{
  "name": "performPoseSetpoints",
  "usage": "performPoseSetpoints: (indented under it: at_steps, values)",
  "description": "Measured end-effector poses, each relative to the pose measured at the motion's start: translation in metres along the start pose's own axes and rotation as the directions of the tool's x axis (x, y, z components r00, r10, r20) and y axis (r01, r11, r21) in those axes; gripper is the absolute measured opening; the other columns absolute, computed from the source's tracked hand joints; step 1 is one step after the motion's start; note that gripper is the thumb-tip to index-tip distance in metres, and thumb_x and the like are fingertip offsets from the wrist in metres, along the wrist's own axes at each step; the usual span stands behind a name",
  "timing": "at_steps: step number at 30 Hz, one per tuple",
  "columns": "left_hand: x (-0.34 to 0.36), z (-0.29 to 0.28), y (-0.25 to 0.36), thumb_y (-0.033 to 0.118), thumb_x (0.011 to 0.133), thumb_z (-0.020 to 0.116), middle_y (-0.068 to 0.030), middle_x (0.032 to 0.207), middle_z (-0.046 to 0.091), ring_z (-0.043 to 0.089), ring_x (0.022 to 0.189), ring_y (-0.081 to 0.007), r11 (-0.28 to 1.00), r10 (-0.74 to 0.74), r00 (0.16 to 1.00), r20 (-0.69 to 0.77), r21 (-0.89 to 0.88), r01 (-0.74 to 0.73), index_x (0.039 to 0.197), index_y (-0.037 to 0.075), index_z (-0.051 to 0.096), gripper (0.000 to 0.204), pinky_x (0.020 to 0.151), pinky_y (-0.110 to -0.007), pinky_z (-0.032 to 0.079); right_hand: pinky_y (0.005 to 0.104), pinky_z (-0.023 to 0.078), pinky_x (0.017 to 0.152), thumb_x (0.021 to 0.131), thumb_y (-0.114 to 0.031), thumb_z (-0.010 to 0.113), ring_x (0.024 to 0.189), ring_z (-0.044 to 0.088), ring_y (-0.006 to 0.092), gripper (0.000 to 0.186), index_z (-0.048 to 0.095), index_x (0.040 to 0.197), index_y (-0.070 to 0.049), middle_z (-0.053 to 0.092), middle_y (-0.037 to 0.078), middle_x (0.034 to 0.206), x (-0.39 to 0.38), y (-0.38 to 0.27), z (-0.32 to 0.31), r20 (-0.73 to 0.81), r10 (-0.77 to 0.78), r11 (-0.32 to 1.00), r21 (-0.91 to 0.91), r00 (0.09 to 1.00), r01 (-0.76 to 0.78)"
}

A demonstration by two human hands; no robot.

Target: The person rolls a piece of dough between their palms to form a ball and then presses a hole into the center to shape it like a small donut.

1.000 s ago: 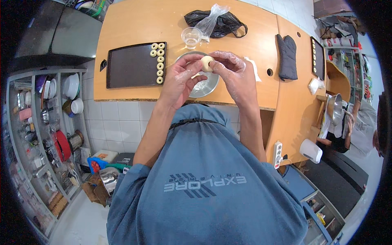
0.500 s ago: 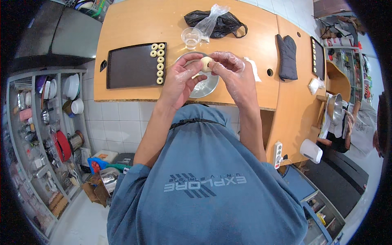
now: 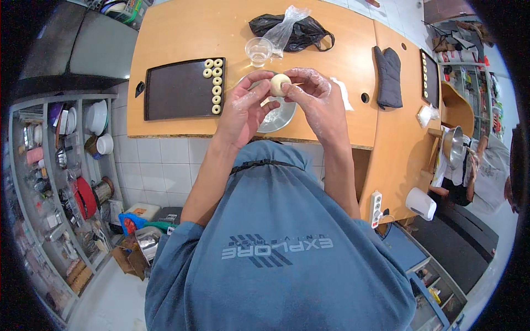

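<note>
A small pale ball of dough (image 3: 280, 85) is pinched between the fingers of both hands, above a metal bowl (image 3: 282, 120) with white flour in it. My left hand (image 3: 247, 103) grips the dough's left side with thumb and fingertips. My right hand (image 3: 316, 98), dusted with flour, holds it from the right, thumb pressed on its face. Much of the bowl is hidden behind the hands. To the left lies a dark baking tray (image 3: 178, 91); several small dough rings (image 3: 216, 89) line its right side.
Beyond the bowl stand a clear plastic cup (image 3: 258, 51) and a black plastic bag (image 3: 309, 34). A dark oven mitt (image 3: 389, 77) lies to the right. Farther right are a second tray (image 3: 429, 80), a power strip (image 3: 375, 208) and a person holding a metal bowl (image 3: 454, 148).
The dough has turned between my fingers, and more of its round face shows now. My right thumb has shifted on it. Both arms stay nearly in place.
</note>
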State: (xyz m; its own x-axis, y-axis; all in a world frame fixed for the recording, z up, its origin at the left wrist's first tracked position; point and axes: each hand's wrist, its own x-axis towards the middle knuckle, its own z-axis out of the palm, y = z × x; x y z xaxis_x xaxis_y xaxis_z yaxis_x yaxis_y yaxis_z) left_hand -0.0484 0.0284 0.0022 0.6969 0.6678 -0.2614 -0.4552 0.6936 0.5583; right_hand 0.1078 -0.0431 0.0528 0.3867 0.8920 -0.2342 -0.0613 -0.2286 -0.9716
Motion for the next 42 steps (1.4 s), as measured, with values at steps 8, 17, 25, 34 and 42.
performPoseSetpoints:
  at_steps: [8, 17, 25, 34, 42]
  values:
    - [0.0005, -0.0002, -0.0014, 0.017, 0.097, 0.065, -0.0070, 0.115, 0.066, 0.064, 0.105, -0.0168, 0.998, -0.016, 0.999, -0.042, 0.066, 0.019, 0.121, 0.008, 0.059, 0.027, 0.088, -0.036, 0.056, 0.0280, 0.054, 0.077, 0.086, -0.017, 0.073, 0.088, 0.068, 0.0148, 0.032, 0.069, 0.112, 0.003, 0.073, 0.010, 0.097, -0.0003, 0.0017, 0.0000, -0.010, -0.035, 0.998, -0.056, 0.999, 0.034]
    - [0.0020, -0.0029, -0.0004, 0.012, 0.095, 0.066, -0.0096, 0.117, 0.066, 0.065, 0.106, -0.0176, 0.998, -0.018, 1.000, -0.015, 0.065, 0.019, 0.122, 0.007, 0.058, 0.028, 0.088, -0.035, 0.057, 0.0272, 0.053, 0.074, 0.087, -0.015, 0.073, 0.087, 0.068, 0.0145, 0.029, 0.069, 0.108, 0.004, 0.073, 0.011, 0.096, 0.0012, -0.0019, -0.0003, -0.040, -0.024, 0.998, -0.067, 0.999, 0.022]
    - [0.0049, -0.0047, -0.0023, 0.009, 0.096, 0.064, -0.0094, 0.117, 0.067, 0.065, 0.107, -0.0176, 0.996, 0.027, 1.000, 0.008, 0.083, -0.028, 0.124, 0.006, 0.058, 0.029, 0.087, -0.034, 0.057, 0.0277, 0.053, 0.074, 0.087, -0.014, 0.073, 0.087, 0.068, 0.0146, 0.029, 0.068, 0.109, 0.004, 0.073, 0.011, 0.094, 0.0030, -0.0032, 0.0001, -0.019, -0.015, 0.999, -0.045, 1.000, 0.014]
    - [0.0044, -0.0043, 0.0005, 0.009, 0.095, 0.065, -0.0098, 0.116, 0.067, 0.066, 0.105, -0.0177, 0.998, -0.013, 0.999, -0.030, 0.059, 0.014, 0.124, 0.006, 0.057, 0.031, 0.086, -0.034, 0.058, 0.0287, 0.054, 0.078, 0.088, -0.018, 0.072, 0.090, 0.069, 0.0166, 0.035, 0.068, 0.114, 0.005, 0.074, 0.013, 0.098, 0.0032, -0.0017, -0.0004, -0.001, 0.007, 0.998, -0.069, 1.000, -0.007]
    - [0.0044, 0.0004, 0.0019, 0.006, 0.093, 0.067, -0.0107, 0.113, 0.069, 0.065, 0.100, -0.0167, 0.999, -0.005, 0.998, -0.057, 0.041, 0.007, 0.120, 0.005, 0.057, 0.029, 0.084, -0.032, 0.054, 0.0289, 0.054, 0.080, 0.088, -0.019, 0.073, 0.091, 0.069, 0.0163, 0.037, 0.068, 0.115, 0.006, 0.073, 0.013, 0.099, 0.0037, -0.0035, 0.0010, 0.004, 0.016, 0.999, -0.044, 1.000, -0.016]
